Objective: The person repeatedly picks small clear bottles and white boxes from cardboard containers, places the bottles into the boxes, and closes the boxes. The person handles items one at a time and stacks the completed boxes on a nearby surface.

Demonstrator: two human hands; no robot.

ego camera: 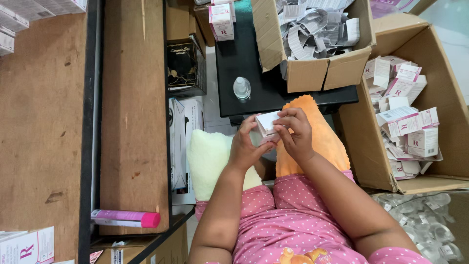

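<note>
2 hands, 1 small carton between them. Left hand (pixel 244 146) grips the small white carton (pixel 267 128) from its left side, fingers curled round it; right hand (pixel 294 133) pinches the carton's top edge, fingertips closed on a flap. The carton is white with pink print and a flap raised at the top; it sits just in front of the black table's (pixel 244 58) near edge, above the person's lap.

On the black table: 1 clear round bottle (pixel 242 88) near the front edge, 1 pink-and-white box (pixel 221 22) at the back left, 1 open cardboard box of paper leaflets (pixel 312 34) on the right half, overhanging the front edge. Right of the table, 1 large open cardboard box of small cartons (pixel 405 112), too heaped to count exactly. Below that, a pile of clear plastic pieces (pixel 425 220).

Left of the table, a narrow gap holds 1 black box (pixel 184 66). Farther left, a wooden shelf (pixel 132 112) carries 1 pink tube (pixel 126 218) at its near end.

1 orange cloth (pixel 322 137) and 1 pale yellow cloth (pixel 210 161) lie on the lap. Free room is tight: boxes close in on the right and shelf on the left.
</note>
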